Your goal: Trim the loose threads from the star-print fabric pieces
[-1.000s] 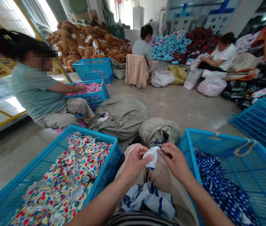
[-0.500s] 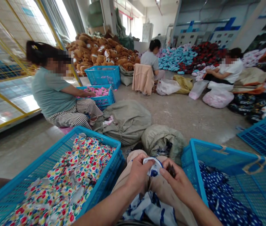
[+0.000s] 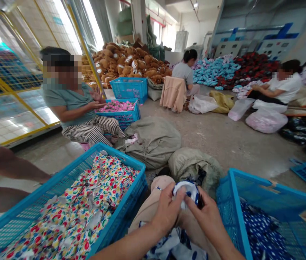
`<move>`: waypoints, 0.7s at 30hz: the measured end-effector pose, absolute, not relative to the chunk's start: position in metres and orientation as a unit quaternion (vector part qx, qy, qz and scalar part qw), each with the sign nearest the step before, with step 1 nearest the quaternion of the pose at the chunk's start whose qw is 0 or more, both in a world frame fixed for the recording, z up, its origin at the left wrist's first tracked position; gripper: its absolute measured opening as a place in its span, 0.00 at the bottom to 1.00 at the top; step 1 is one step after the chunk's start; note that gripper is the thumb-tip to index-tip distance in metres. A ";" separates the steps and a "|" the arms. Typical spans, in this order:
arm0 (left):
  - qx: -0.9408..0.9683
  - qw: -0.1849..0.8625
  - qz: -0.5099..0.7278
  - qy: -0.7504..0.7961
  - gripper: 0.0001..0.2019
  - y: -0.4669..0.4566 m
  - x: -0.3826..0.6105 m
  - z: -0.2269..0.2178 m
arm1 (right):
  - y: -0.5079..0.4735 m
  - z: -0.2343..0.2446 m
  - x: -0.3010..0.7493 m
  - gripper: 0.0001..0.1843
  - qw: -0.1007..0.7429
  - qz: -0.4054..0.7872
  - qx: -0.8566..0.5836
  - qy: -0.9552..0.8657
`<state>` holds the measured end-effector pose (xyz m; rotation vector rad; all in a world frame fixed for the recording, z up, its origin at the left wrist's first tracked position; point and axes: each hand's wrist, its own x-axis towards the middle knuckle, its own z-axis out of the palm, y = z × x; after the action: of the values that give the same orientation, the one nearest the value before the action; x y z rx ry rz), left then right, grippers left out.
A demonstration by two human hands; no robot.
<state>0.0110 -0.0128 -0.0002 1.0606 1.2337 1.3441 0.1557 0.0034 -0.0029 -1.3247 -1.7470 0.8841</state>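
Observation:
Above my lap, a small white and blue piece of fabric is held between both hands, its edge curled into a rounded shape. My left hand pinches it from the left, thumb on top. From the right, my right hand closes on its other edge with the thumb pressed in. Something dark shows behind the right thumb, too hidden to name. More white and blue fabric lies bunched on my lap below the wrists.
At left stands a blue crate of colourful dotted fabric pieces; at right, another blue crate holds navy spotted ones. Grey sacks lie ahead. A co-worker sits ahead left, others farther off. A person's bare legs are at far left.
The fabric has been turned and curled between my hands, which are closer together. My view has swung left. The co-worker at left has raised their hands from the pink pieces.

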 end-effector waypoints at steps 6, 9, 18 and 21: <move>0.436 0.443 0.550 0.557 0.05 -0.005 0.000 -0.015 | 0.012 -0.008 0.155 0.18 0.393 0.242 -0.495 -0.736; 0.403 0.398 0.537 0.625 0.10 0.002 -0.003 -0.028 | 0.006 -0.002 0.153 0.16 0.394 0.216 -0.443 -0.776; 0.532 0.357 0.497 0.585 0.10 -0.008 0.001 -0.016 | 0.010 -0.017 0.165 0.06 0.344 0.160 -0.408 -0.830; 0.531 0.331 0.517 0.584 0.09 -0.006 -0.004 -0.015 | 0.009 -0.014 0.169 0.08 0.340 0.095 -0.405 -0.843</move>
<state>-0.0037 -0.0063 -0.0148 1.3897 1.5275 1.3511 0.1690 0.0088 -0.0140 -1.0529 -2.1951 0.2474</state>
